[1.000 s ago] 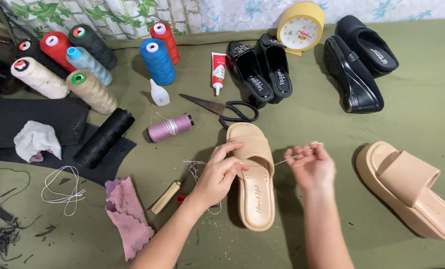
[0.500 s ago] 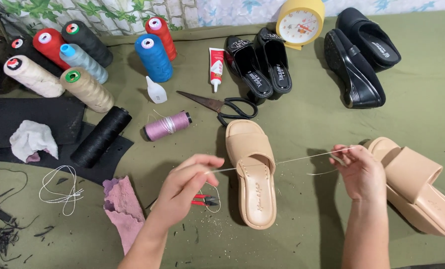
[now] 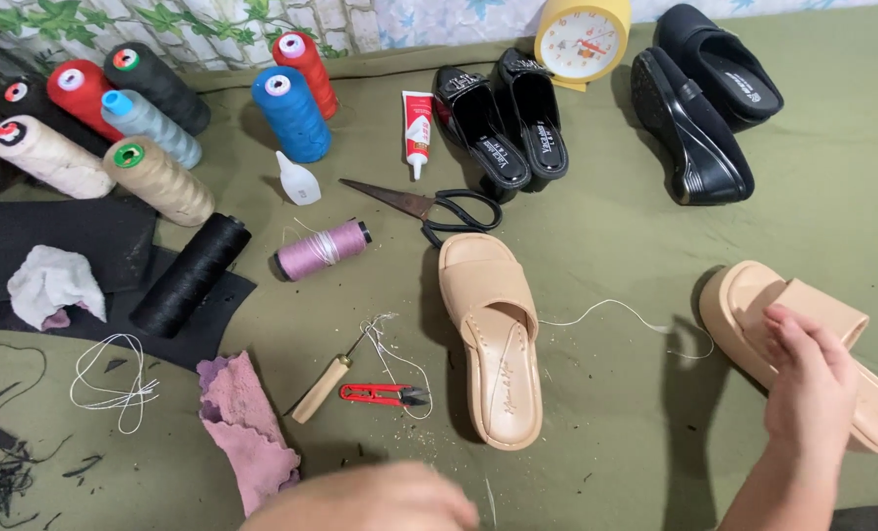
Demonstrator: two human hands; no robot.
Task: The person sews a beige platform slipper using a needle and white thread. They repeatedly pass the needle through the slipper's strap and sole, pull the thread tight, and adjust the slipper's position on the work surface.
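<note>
A beige slide sandal [image 3: 488,324] lies sole-down in the middle of the green cloth. A white thread [image 3: 606,307] runs from its strap and lies loose to the right. My right hand [image 3: 808,388] rests with bent fingers on a second beige sandal [image 3: 754,295] at the right; whether it grips the sandal or the thread's end is unclear. My left hand [image 3: 380,500] is a blur at the bottom edge, below the red thread snips [image 3: 380,394] and a wooden-handled awl [image 3: 321,390]. I see nothing in it.
Black-handled scissors [image 3: 429,208], a purple spool [image 3: 321,249], a black spool [image 3: 191,273] and a pink cloth [image 3: 247,433] lie left of the sandal. Several thread cones [image 3: 158,180] stand at the back left. Two pairs of black shoes [image 3: 503,128] [image 3: 704,98] and a yellow clock [image 3: 581,39] sit behind.
The taut thread between my hands has gone slack and dropped onto the cloth. My left hand pulled back to the bottom edge; my right hand moved right onto the second sandal.
</note>
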